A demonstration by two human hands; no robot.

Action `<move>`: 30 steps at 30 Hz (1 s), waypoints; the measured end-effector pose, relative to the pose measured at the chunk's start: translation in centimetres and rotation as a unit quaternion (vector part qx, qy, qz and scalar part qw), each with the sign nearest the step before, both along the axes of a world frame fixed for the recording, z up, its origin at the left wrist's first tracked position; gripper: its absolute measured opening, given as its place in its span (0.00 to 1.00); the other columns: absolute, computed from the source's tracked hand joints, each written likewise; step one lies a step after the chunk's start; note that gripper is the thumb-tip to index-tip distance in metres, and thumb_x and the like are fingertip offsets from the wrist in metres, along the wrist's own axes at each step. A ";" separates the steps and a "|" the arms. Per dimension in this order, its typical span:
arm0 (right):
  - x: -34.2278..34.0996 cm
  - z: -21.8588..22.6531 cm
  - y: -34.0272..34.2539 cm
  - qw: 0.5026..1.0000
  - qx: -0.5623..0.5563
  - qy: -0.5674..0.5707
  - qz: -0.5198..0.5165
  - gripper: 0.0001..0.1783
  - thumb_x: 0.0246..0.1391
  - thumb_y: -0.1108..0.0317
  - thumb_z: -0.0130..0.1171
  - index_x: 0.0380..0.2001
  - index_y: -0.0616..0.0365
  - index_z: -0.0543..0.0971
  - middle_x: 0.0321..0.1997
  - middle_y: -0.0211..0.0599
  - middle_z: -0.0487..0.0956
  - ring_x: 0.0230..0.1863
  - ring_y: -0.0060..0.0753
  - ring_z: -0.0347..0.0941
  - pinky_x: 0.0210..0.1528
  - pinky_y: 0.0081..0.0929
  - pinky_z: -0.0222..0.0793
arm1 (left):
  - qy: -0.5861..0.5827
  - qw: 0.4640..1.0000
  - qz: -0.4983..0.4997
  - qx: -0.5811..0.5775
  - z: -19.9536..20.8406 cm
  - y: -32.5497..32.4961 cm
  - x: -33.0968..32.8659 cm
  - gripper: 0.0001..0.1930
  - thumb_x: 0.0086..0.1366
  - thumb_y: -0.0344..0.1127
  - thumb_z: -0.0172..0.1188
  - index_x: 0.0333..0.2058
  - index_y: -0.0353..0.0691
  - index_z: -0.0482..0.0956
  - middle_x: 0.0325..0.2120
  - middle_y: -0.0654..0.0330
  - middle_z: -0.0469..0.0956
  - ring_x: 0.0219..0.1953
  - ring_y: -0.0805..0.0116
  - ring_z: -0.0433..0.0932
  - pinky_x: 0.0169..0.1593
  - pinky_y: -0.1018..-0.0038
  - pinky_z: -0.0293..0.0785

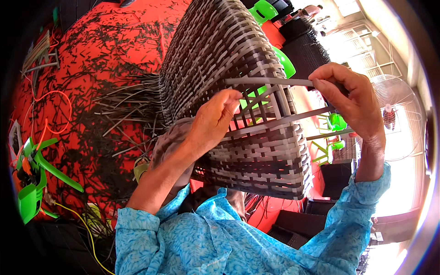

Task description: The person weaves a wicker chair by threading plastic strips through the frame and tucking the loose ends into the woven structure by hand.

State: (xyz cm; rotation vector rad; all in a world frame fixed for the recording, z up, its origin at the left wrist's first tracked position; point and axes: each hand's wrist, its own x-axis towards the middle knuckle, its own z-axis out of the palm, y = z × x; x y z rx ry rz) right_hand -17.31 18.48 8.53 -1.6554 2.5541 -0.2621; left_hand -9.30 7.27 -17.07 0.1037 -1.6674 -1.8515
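Note:
A woven panel (229, 55) of grey and dark brown plastic strips rises in front of me, with loose strip ends fanning out at its left side. My left hand (213, 120) presses on the weave beside an unwoven gap, its fingertips pinching a strip there. My right hand (348, 98) is raised at the panel's right edge and grips a long grey strip (270, 81) that runs leftward across the gap. A second grey strip (293, 117) slants out below it. Both forearms wear light blue patterned sleeves.
The red floor (105, 50) is littered with several cut dark strip scraps. A green plastic chair (34, 176) lies at the lower left beside orange and yellow cords. More green chairs and dark woven furniture (305, 50) stand behind the panel. A standing fan (389, 112) is at the right.

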 end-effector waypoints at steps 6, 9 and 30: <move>1.4 0.6 -0.9 0.976 0.010 0.184 0.114 0.04 0.48 0.76 0.58 0.26 0.66 0.74 0.20 0.32 0.69 0.21 0.17 0.63 0.23 0.18 0.57 | -0.002 0.989 -0.082 0.121 1.3 1.1 0.5 0.12 0.65 0.31 0.54 0.47 0.38 0.71 0.18 0.69 0.71 0.18 0.86 0.66 0.20 0.85 0.60; 2.4 1.1 -1.3 0.963 0.025 0.236 0.126 0.04 0.47 0.76 0.57 0.25 0.65 0.72 0.19 0.32 0.69 0.21 0.19 0.64 0.23 0.18 0.58 | -0.043 0.984 -0.098 0.144 2.0 1.2 -0.1 0.18 0.63 0.31 0.58 0.51 0.37 0.69 0.17 0.68 0.72 0.16 0.84 0.67 0.18 0.85 0.59; 3.7 1.9 -4.8 0.946 0.113 0.279 0.117 0.06 0.43 0.71 0.54 0.20 0.63 0.70 0.15 0.40 0.68 0.17 0.34 0.65 0.22 0.27 0.60 | 0.007 0.922 -0.193 0.337 2.2 1.8 -1.7 0.23 0.66 0.35 0.53 0.56 0.30 0.62 0.23 0.57 0.78 0.16 0.71 0.77 0.13 0.81 0.70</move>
